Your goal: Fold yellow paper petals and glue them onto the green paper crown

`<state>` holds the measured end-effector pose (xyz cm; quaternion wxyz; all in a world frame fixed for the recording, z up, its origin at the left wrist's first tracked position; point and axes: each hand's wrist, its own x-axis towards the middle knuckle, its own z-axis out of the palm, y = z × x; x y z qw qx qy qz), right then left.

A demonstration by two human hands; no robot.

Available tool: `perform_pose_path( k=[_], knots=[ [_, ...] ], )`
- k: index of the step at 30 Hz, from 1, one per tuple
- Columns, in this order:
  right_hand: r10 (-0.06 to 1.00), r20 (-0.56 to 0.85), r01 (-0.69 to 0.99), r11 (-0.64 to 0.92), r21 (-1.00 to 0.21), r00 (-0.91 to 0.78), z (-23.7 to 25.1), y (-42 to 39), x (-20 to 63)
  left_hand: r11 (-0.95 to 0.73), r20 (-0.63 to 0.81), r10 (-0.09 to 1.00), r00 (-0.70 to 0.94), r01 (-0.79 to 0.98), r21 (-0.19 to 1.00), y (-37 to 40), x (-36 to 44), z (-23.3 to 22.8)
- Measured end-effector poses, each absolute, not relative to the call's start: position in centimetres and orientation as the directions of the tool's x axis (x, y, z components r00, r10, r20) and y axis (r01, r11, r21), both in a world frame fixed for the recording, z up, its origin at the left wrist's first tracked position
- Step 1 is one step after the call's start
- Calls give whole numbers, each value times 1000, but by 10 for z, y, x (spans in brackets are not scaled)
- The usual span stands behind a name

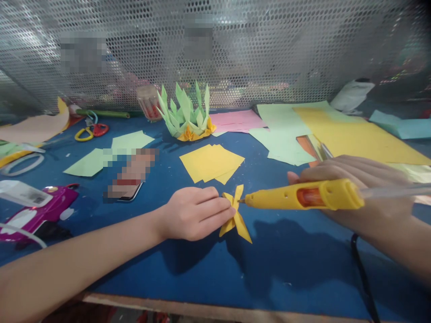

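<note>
Your left hand point(191, 214) pinches folded yellow paper piece point(236, 218) between fingertips, piece low over blue table point(286, 269), near front middle. Your right hand point(353, 188) closed around yellow glue gun point(303, 196), nozzle tip touching paper piece at its centre. Behind: stack of yellow squares point(210, 162), then green paper flower point(186, 112) with yellow base. Scissors point(90, 131) far left, pink glue gun point(43, 213) at left edge.

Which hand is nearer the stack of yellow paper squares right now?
Left. The left hand sits just below the stack of yellow squares, pinching a folded yellow piece. The right hand, gripping the glue gun, is farther right.
</note>
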<state>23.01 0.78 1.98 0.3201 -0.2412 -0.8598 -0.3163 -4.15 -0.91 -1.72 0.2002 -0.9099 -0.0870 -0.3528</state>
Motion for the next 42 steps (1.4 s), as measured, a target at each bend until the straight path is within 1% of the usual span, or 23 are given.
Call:
perform_pose_path(
  k=[9,13,16,19,24,27,29,31,34,37,38,39,40,42],
  knots=[
    [219,720,594,738,319,-659,17,4,227,-909,667,24,745,294,-296,-8,-42,-18],
    [235,723,619,716,324,-649,17,4,228,-914,667,24,745,286,-287,-8,-42,-18],
    [246,733,645,691,326,-634,18,4,230,-909,665,10,747,284,-305,-9,-42,-17],
    [235,730,656,662,364,-642,19,5,230,-903,665,-4,746,283,-323,-10,-41,-16],
    [233,745,713,558,425,-626,17,10,229,-895,657,-28,753,274,-352,-10,-40,-15],
    [216,749,725,512,460,-627,17,11,229,-902,654,-42,755,253,-349,-10,-40,-15],
    [223,752,738,491,463,-621,18,11,230,-909,648,-44,760,239,-342,-10,-40,-14],
    [270,754,760,489,428,-598,18,11,231,-910,649,-43,759,238,-338,-10,-41,-14],
    [384,730,802,462,378,-565,15,12,236,-910,659,-35,752,249,-332,-10,-41,-15],
    [417,732,834,387,394,-539,10,17,240,-907,667,-33,745,258,-333,-10,-41,-17],
    [446,732,851,369,374,-515,9,19,241,-906,672,-28,740,265,-330,-10,-42,-18],
    [501,725,877,344,334,-473,8,21,240,-907,677,-19,735,272,-321,-10,-42,-18],
    [584,696,907,317,278,-418,8,23,240,-911,681,-8,732,276,-307,-10,-42,-19],
    [779,564,962,229,151,-274,8,28,238,-920,685,13,728,277,-278,-11,-43,-19]
  ],
)
